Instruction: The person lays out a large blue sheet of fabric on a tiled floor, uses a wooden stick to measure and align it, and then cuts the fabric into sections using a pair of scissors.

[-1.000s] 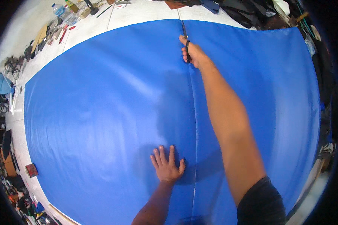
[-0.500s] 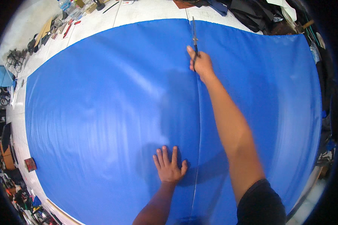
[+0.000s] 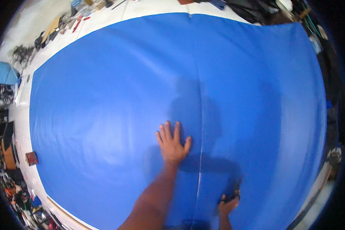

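Note:
A wide sheet of smooth blue material is spread over the white work surface. A long cut line runs through it from the far edge down toward me, with a thin pale gap showing along its nearer part. My left hand lies flat on the sheet just left of this line, fingers spread. To the right of the line, near the lower edge, my right hand grips dark-handled scissors, blades pointing away from me. Motion blurs the blades, so whether they are apart cannot be told.
A small dark red block sits at the sheet's left edge. Past the far left edge lie a red tool and other small items on the white table. Dark fabric is heaped at the far right. Clutter fills the lower left side.
My right hand has drawn back with the scissors from the far edge to the near right of the cut line. In the picture, my left hand sits higher, still flat.

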The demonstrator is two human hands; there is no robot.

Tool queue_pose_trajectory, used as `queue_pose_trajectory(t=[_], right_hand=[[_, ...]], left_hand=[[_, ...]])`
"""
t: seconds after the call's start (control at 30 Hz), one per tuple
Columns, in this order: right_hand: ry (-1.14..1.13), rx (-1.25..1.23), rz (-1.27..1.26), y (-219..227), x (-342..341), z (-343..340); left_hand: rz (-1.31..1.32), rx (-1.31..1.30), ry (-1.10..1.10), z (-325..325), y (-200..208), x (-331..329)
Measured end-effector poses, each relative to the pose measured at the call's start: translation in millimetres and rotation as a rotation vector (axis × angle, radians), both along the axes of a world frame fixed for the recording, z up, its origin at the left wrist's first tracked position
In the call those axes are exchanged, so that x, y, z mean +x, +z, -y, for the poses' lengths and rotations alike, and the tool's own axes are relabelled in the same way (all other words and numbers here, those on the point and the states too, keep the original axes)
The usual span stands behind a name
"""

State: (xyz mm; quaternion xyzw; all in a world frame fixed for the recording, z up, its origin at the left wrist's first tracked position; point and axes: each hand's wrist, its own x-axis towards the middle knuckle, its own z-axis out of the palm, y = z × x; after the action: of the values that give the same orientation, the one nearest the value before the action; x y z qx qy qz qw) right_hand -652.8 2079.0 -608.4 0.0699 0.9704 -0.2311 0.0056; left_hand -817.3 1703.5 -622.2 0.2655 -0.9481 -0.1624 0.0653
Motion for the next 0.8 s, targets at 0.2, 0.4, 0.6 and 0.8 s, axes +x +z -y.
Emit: queue_pose_trajectory(t=[0.2, 0.4, 0.6, 0.8], right_hand=[[-0.074, 0.023, -0.162, -24.5, 1.6, 2.2], [-0.054, 0.046, -0.096, -19.5, 4.8, -0.1], [0.010, -0.116, -0.242, -40.7, 24.8, -41.4], [0.006, -0.305, -0.007, 42.3, 155.2, -143.6]], left_hand=[[-0.090, -0.075, -0.055, -4.8, -18.4, 0.2], [-0.234, 0.136, -0.153, 23.5, 21.0, 15.9], [-0.254, 0.238, -0.440, -98.5, 151.4, 175.8], [0.485, 0.233, -0.639, -48.6, 161.3, 569.3]])
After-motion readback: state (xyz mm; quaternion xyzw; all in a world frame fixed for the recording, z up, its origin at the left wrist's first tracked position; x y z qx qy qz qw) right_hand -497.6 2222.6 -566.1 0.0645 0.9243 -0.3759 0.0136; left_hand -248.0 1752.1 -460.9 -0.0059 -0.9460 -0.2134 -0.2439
